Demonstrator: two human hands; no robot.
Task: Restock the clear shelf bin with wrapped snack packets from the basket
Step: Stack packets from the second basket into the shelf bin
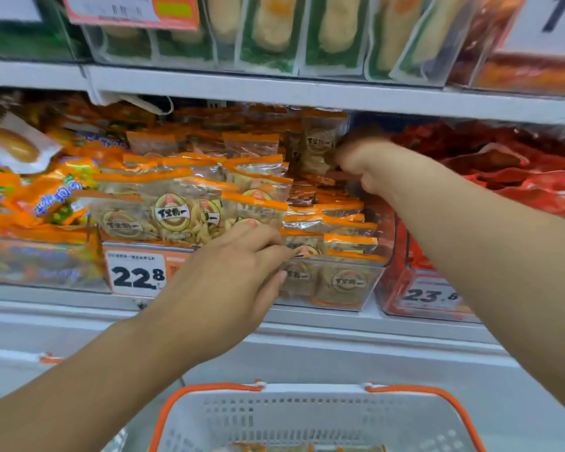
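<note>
Both hands inside the clear shelf bin. Right hand reaches toward the bin's back right corner, fingers closed on an upright snack packet, apparently standing it behind the stacked ones. Left hand sits at the bin's front edge, fingers narrowed and pressed against the front packets; whether it grips one, cannot tell. Likely it steadies the pile so it does not slide. Bin nearly full, packets stacked flat along the right wall. Basket below the shelf edge, a few packets visible at its bottom. Price tag at the bin's front left.
</note>
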